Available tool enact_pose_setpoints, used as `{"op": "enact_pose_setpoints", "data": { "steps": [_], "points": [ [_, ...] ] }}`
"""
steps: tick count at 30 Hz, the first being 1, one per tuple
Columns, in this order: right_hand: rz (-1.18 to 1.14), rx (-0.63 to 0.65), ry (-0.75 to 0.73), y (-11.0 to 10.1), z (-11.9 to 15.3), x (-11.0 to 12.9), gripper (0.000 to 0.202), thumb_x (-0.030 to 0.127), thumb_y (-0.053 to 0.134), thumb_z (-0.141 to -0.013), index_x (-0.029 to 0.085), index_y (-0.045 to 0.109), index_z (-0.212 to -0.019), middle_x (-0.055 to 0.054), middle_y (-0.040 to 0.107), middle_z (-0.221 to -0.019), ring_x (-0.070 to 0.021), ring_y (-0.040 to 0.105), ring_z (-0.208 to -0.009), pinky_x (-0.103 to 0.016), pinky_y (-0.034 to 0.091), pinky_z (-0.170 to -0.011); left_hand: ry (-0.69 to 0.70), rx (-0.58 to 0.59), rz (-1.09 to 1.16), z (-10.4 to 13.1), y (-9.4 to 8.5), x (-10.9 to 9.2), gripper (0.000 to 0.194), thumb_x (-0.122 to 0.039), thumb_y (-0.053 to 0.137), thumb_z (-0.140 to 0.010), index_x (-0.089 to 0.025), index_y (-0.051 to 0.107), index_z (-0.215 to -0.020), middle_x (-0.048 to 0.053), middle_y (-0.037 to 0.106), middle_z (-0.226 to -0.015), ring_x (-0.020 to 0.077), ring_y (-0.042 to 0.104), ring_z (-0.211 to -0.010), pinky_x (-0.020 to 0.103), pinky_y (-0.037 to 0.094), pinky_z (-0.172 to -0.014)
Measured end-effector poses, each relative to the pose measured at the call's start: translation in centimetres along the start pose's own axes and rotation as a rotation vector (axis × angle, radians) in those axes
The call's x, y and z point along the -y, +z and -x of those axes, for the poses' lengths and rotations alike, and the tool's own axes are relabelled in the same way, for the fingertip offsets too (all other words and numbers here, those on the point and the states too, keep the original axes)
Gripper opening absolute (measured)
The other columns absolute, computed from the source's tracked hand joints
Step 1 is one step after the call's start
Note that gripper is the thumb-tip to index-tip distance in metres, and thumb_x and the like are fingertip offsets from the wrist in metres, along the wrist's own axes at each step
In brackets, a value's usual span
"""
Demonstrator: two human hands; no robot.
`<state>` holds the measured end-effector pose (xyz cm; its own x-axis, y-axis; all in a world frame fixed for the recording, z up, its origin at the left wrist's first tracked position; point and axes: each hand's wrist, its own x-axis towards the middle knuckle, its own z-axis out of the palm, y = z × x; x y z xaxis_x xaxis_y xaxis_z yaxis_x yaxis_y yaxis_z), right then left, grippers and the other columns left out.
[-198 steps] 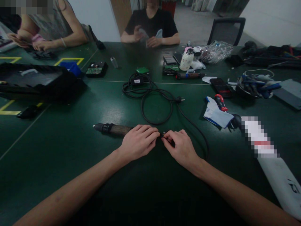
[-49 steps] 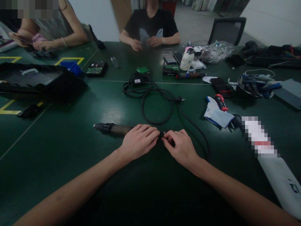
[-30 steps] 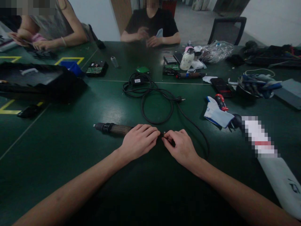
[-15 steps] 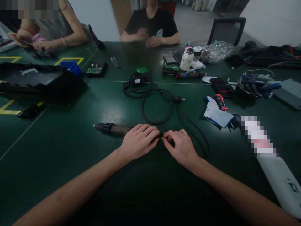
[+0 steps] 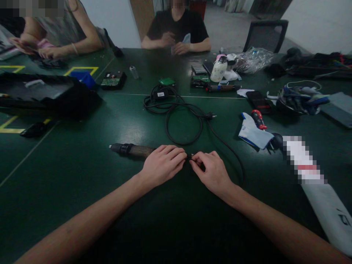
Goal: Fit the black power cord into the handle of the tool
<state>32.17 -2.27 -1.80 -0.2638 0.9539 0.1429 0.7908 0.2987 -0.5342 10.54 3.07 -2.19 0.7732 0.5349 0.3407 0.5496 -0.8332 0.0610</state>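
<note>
An electric screwdriver [image 5: 139,150] lies on the green table with its tip toward the left. My left hand [image 5: 165,164] is closed over its rear part, the fingers hiding the end. Close to that end, my right hand [image 5: 210,168] pinches a small cable plug [image 5: 191,157] between thumb and forefinger. Whether the plug touches the screwdriver I cannot tell. Beyond my hands lies a black power cable [image 5: 183,143], looped on the table with an adapter block [image 5: 161,94] and a mains plug [image 5: 210,116]. One run of it curves down behind my right hand.
At right are a red-handled screwdriver [image 5: 259,119], a white and blue glove [image 5: 253,134] and a long white packet [image 5: 327,209]. A black housing [image 5: 41,93] stands at left. Circuit boards [image 5: 167,82] and a second electric screwdriver [image 5: 224,88] lie farther back. Two people sit across the table.
Almost nothing differs. Both hands stay at the rear end of the electric screwdriver, with only a very slight shift of the fingers.
</note>
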Motion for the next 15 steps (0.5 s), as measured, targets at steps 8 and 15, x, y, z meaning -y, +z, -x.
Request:
{"op": "enact_pose_setpoints", "data": {
  "steps": [8,15],
  "points": [
    [-0.003,-0.007,-0.002,0.05,0.08,-0.05,0.007,0.027,0.058,-0.1,0.022,0.062,-0.098,0.002,0.066,-0.081,-0.0164,0.06,-0.073,-0.033,0.036,-0.077,-0.004,0.011,0.021,0.13,-0.11,-0.07,0.023,-0.028,0.055,-0.098,-0.022,0.062,-0.119,0.004,0.068,-0.121,0.0225,0.062,-0.113,0.04,0.048,-0.095],
    [-0.005,-0.007,-0.003,0.09,-0.01,-0.03,0.006,0.026,0.059,-0.1,0.021,0.062,-0.097,0.002,0.066,-0.082,-0.016,0.059,-0.072,-0.034,0.035,-0.077,-0.021,0.021,0.023,0.06,-0.04,-0.08,0.023,-0.032,0.054,-0.099,-0.022,0.061,-0.118,0.003,0.069,-0.119,0.0218,0.063,-0.11,0.039,0.049,-0.094]
  ]
}}
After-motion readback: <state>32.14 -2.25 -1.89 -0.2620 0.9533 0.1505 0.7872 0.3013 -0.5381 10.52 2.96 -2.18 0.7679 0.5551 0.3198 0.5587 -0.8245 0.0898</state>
